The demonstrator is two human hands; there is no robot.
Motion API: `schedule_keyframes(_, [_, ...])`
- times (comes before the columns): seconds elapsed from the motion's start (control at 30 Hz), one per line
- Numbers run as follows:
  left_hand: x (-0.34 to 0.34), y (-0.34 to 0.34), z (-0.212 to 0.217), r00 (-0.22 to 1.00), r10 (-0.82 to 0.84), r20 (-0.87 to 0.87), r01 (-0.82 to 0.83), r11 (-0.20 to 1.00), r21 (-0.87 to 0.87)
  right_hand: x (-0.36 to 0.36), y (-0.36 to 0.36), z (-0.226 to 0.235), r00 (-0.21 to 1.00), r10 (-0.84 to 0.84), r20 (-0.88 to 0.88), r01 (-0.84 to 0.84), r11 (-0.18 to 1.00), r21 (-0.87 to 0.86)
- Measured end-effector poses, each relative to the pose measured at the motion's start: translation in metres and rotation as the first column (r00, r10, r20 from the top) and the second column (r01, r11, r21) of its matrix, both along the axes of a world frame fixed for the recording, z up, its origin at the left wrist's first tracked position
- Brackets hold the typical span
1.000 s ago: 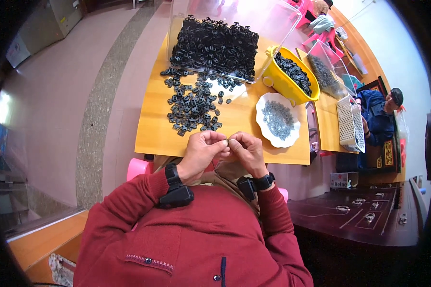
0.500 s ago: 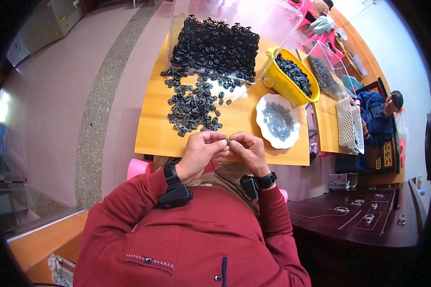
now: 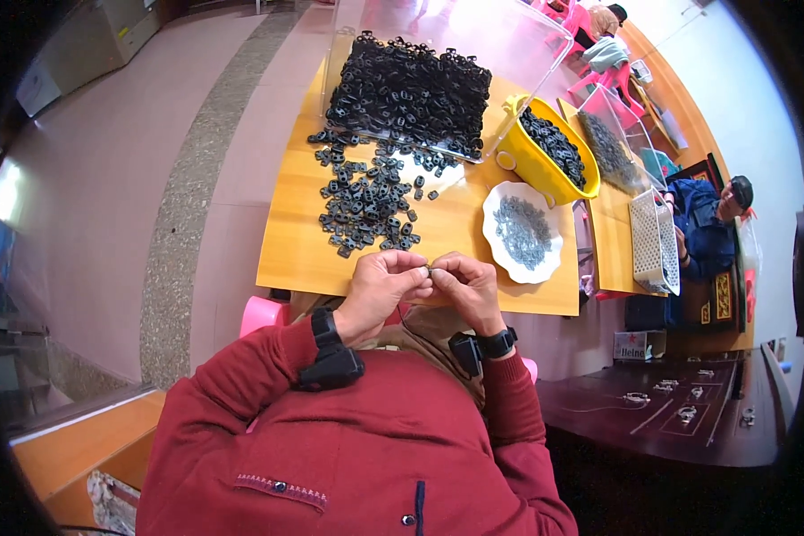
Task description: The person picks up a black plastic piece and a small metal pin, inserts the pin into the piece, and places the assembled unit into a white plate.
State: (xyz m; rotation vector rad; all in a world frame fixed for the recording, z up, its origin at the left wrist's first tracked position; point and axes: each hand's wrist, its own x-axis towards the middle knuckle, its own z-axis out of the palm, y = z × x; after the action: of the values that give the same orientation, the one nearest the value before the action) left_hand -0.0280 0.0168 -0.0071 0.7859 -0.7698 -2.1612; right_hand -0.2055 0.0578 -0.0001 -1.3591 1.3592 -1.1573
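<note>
Just over the table's near edge, my left hand (image 3: 380, 288) and my right hand (image 3: 472, 288) meet fingertip to fingertip. Both pinch one small dark piece (image 3: 430, 268), mostly covered by the thumbs and fingers, so its exact kind is hidden. Beyond my left hand lies a loose pile of small black plastic pieces with holes (image 3: 366, 204). To the right of my right hand stands a white scalloped dish (image 3: 502, 262) holding many tiny greyish translucent parts (image 3: 523, 230).
Behind the pile, a clear plastic box (image 3: 545, 67) holds a heap of black pieces (image 3: 411, 94). A yellow tub (image 3: 545, 179) of similar pieces stands right of it. On the adjoining table are another clear box (image 3: 639, 147) and a white basket (image 3: 654, 237), with a seated person (image 3: 701, 214) beside them.
The whole view has shifted slightly, so the table appears a little lower and farther right. Both hands keep the same pinch on the small piece.
</note>
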Motion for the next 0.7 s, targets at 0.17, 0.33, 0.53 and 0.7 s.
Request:
schedule_keyframes(0.17, [0.001,0.001,-0.003,1.0,0.017,-0.012,-0.018,1.0,-0.014,-0.001,-0.001,0.001,1.0,0.023,0.001,-0.023,0.999,-0.029])
schedule_keyframes(0.33, [0.006,0.001,0.007,0.999,0.028,-0.023,-0.028,1.0,0.001,-0.006,-0.008,0.01,0.997,0.035,0.062,-0.035,0.999,-0.001])
schedule_keyframes(0.53, [0.013,-0.001,0.009,0.976,0.214,-0.04,-0.213,0.977,0.032,-0.001,-0.036,0.018,0.935,0.03,-0.353,-0.09,0.984,-0.153])
schedule_keyframes(0.7, [0.015,-0.004,0.003,0.957,0.285,-0.047,-0.283,0.958,0.048,0.011,-0.059,0.019,0.859,0.032,-0.511,-0.167,0.961,-0.22])
